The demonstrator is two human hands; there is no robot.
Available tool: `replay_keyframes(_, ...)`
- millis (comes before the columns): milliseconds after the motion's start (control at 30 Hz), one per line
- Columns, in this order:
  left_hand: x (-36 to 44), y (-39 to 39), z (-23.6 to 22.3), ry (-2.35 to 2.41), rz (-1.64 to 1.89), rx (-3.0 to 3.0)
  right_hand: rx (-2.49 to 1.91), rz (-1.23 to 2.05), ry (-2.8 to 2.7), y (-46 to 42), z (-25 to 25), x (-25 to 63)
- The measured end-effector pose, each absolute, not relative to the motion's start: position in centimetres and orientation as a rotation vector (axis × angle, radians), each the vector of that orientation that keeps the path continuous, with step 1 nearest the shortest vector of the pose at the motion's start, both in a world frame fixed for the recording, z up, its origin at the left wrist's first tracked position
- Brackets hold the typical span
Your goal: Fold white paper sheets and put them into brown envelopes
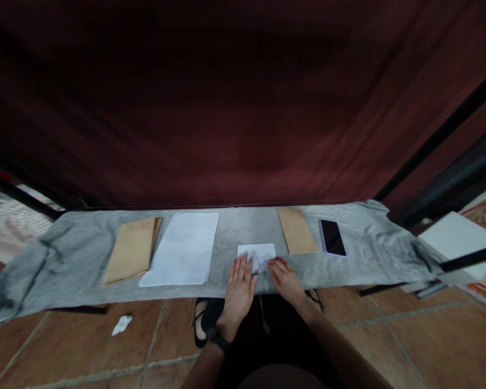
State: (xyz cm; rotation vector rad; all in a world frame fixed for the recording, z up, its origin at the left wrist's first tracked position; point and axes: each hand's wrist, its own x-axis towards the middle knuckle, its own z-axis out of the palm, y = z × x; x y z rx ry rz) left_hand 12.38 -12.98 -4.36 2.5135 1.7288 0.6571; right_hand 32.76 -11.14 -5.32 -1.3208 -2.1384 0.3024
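A small folded sheet of white paper (262, 251) lies near the front edge of the grey cloth-covered board. My left hand (240, 283) rests flat on its left part, fingers stretched out. At the paper's lower right corner, my right hand (287, 280) has its fingers curled together on the edge; the thumb is partly hidden. Just right of the paper lies a single brown envelope (298, 231). To the left is a stack of white paper sheets (182, 248), with a pile of brown envelopes (130, 250) beside it.
A phone (332, 237) with a dark screen lies right of the single envelope. The grey cloth (247, 224) is wrinkled at both ends. Behind hangs a dark red curtain (243, 135). Black metal bars (437, 135) stand at the right, and a crumpled tissue (122, 324) lies on the tiled floor.
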Motion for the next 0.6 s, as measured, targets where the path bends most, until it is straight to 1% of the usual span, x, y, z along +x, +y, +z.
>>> replay_keyframes(200,14.8,-10.8,-5.2,1.695,0.497,2.551,-1.411,0.375,-2.055,-10.1,-4.7,32.1)
replay_keyframes(433,15.9,-8.6,-5.3,1.72,0.27,2.555,-1.664,0.242,-2.206,-8.5,-5.6,29.5)
replay_keyframes(600,14.9,-8.7,-5.6,1.75,0.262,2.555,-1.761,0.139,-2.244,-8.8,-6.7,30.0)
